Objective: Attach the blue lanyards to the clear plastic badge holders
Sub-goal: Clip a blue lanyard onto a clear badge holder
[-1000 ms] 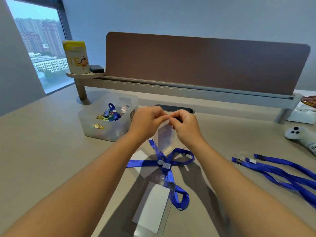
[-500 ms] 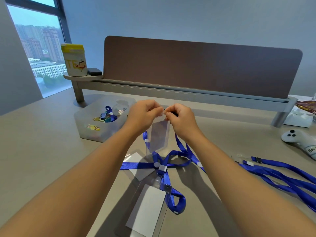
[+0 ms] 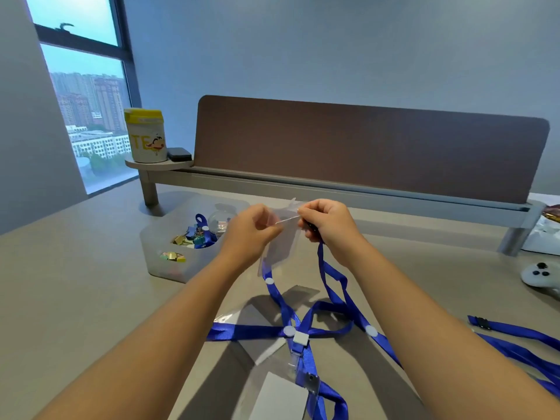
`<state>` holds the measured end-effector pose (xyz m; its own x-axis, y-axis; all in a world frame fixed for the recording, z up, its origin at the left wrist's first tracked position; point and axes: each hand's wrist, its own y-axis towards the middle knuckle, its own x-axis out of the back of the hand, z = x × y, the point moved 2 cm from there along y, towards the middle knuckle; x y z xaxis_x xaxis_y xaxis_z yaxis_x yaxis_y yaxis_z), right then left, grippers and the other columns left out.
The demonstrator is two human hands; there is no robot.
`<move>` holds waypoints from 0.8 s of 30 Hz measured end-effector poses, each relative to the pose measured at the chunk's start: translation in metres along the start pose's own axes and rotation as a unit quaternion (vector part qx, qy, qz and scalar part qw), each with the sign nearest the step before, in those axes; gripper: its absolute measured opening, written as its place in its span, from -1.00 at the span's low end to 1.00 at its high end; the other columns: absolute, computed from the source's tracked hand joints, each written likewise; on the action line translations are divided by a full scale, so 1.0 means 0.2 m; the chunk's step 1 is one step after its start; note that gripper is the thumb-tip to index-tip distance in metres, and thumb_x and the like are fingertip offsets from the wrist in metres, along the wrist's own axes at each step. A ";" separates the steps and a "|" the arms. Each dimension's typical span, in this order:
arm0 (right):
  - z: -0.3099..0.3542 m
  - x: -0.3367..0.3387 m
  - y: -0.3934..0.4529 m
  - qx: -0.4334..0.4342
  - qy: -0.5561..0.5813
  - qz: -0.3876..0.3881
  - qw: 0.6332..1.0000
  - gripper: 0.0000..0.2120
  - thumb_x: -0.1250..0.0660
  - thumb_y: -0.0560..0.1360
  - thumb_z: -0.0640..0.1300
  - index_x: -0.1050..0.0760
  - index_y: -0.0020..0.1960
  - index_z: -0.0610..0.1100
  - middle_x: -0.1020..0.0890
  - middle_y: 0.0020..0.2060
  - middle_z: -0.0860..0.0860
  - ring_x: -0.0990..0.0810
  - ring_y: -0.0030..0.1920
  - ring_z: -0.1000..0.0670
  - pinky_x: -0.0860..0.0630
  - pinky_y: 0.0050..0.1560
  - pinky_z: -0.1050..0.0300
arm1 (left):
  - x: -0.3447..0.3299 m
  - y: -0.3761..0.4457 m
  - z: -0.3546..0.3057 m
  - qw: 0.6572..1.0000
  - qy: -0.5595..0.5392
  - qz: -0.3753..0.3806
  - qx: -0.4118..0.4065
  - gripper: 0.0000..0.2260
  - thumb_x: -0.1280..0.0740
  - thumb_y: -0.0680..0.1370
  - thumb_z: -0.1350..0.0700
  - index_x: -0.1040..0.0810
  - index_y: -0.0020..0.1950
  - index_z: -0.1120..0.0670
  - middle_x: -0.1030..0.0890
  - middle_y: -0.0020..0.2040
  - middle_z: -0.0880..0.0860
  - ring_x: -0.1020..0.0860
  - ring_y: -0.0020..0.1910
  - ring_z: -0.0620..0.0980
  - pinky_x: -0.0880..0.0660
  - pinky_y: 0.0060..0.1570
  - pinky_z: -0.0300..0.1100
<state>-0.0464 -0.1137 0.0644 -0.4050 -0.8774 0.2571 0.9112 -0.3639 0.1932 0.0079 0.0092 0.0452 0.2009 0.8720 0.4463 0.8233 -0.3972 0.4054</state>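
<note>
**Badge holder held upright above the worktop, lanyard end at its top edge**

Nearest, at 6 o'clock, a finished badge holder [image 3: 281, 398] with a white card lies flat on the worktop [image 3: 75, 298], its long axis running toward 12, with blue lanyard loops [image 3: 306, 331] crossed over it. More blue lanyards [image 3: 521, 344] lie at 4 o'clock, near the right edge. Above these, both hands are raised. The left hand [image 3: 251, 234] pinches the top of a clear badge holder [image 3: 280, 244], which hangs long axis vertical, top edge up. The right hand [image 3: 328, 221] pinches the lanyard's dark clip [image 3: 312, 230] at that top edge; its strap [image 3: 322, 265] trails down toward 6. At 10 o'clock sits a clear bin [image 3: 169, 262] of clips. Bare worktop lies to the left; a divider panel [image 3: 363, 147] closes off 12 o'clock.
</note>
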 end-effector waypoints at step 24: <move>-0.19 0.03 0.09 0.038 -0.274 0.004 0.961 -0.82 -0.21 0.52 -0.21 -0.52 0.03 -0.27 -0.51 -0.16 -0.06 -0.46 -0.16 -0.01 -0.42 -0.15 0.15 | -0.13 0.12 0.06 0.968 0.242 -0.040 -0.055 -0.80 -0.26 0.50 0.13 -0.41 0.09 0.14 -0.63 -0.10 0.15 -0.57 -0.17 0.08 -0.52 -0.21 -0.09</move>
<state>-0.0290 -0.1380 0.0338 -0.3972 -0.5762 0.7143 0.9143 -0.3159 0.2535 0.0281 -0.0189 0.0338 -0.1555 0.6752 0.7211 0.7594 -0.3851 0.5244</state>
